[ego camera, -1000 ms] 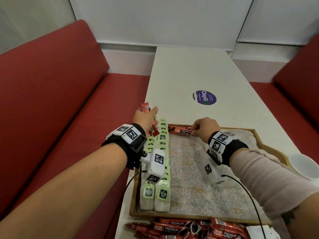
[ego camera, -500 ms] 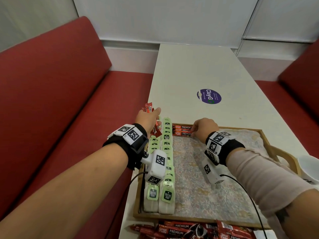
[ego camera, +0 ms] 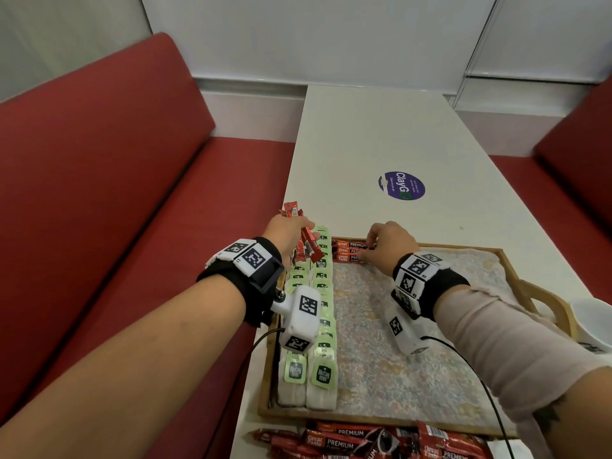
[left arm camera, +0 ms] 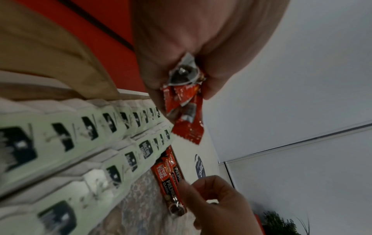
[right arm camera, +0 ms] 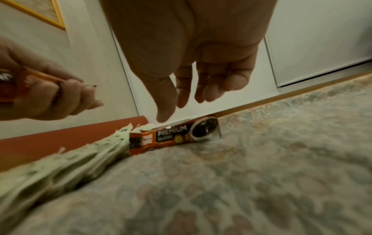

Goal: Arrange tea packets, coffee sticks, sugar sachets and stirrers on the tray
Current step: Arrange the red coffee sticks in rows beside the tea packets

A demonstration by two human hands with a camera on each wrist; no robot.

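**Coffee sticks going down at the far end of the tray**

A wooden tray (ego camera: pixel 543 303) lined with a patterned cloth (ego camera: pixel 381 342) sits on a white table (ego camera: pixel 381 134) between red benches (ego camera: pixel 116 193). Along the tray's left side run two rows of green-labelled tea packets (ego camera: pixel 318 326), overlapping one another from the near edge to the far edge.

At the far edge, just right of the tea rows, three red coffee sticks (ego camera: pixel 349 250) lie flat side by side, their long sides parallel to the tray's far rim. The right hand (ego camera: pixel 390 246) hovers directly over their right ends. In the right wrist view its fingers (right arm camera: pixel 209 89) hang loosely downward with a narrow gap between thumb and fingers, holding nothing; the tips are just above the nearest stick, and I cannot tell if they touch it.

The left hand (ego camera: pixel 288 233) is raised over the far left corner of the tray, above the tea rows, with its fingers curled round a small bundle of coffee sticks (ego camera: pixel 306 241); their ends poke out above and below the fist.

A loose pile of more coffee sticks (ego camera: pixel 364 442) lies on the table against the tray's near edge. A white cup (ego camera: pixel 592 319) stands just right of the tray's handle, and a round purple sticker (ego camera: pixel 402 186) lies on the table beyond the tray.
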